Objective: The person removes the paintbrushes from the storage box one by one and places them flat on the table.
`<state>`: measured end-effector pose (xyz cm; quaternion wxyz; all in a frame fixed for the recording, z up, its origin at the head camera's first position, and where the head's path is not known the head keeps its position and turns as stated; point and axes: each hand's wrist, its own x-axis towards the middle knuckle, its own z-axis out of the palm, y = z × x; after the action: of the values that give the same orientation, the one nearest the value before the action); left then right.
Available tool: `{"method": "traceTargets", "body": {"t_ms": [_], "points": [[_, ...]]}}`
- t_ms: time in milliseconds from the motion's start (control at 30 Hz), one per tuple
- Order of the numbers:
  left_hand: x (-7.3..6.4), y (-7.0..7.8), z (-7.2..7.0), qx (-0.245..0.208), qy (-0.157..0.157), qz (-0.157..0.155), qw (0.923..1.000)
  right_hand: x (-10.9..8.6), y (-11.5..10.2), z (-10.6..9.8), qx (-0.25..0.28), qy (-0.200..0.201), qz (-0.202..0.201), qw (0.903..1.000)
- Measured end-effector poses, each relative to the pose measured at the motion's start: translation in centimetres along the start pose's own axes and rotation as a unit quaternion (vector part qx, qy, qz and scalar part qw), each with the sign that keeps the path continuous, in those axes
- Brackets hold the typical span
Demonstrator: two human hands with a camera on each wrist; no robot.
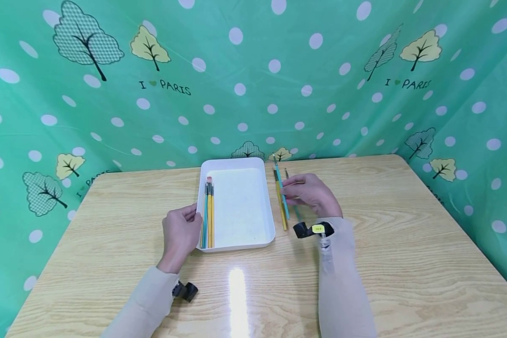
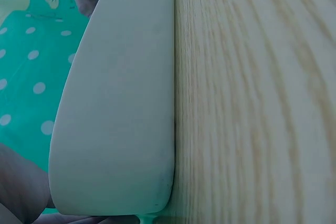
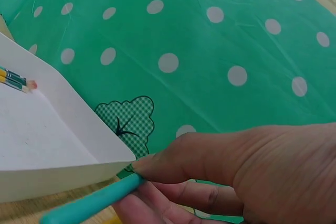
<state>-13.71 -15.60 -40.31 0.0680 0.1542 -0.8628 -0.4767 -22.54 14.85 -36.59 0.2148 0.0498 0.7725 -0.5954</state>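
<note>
A white tray lies on the table with several paintbrushes, yellow- and teal-handled, side by side along its left wall. My left hand grips that left wall near its front corner, thumb over the rim. To the right of the tray, my right hand pinches a teal paintbrush between thumb and fingers, bristles pointing away. In the right wrist view its teal handle slants down past the tray corner. Beneath it lie a yellow paintbrush and another teal paintbrush, partly hidden by the hand.
The wooden table extends on both sides of the tray. A green polka-dot curtain with printed trees hangs behind the table's back edge and along its sides. Light reflects off the front of the tabletop.
</note>
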Motion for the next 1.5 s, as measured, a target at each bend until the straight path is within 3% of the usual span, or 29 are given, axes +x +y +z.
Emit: {"method": "traceTargets", "body": {"t_ms": [1067,1500], "points": [[-0.1,-0.2,0.2,0.003,0.011,0.010,0.9999,-0.6,1.7,-2.8,-0.023,0.094,0.057,0.9937],[-0.1,-0.1,0.1,0.001,0.006,0.005,1.0000,-0.6,2.3,-3.3,-0.023,0.112,0.053,0.9920]]}}
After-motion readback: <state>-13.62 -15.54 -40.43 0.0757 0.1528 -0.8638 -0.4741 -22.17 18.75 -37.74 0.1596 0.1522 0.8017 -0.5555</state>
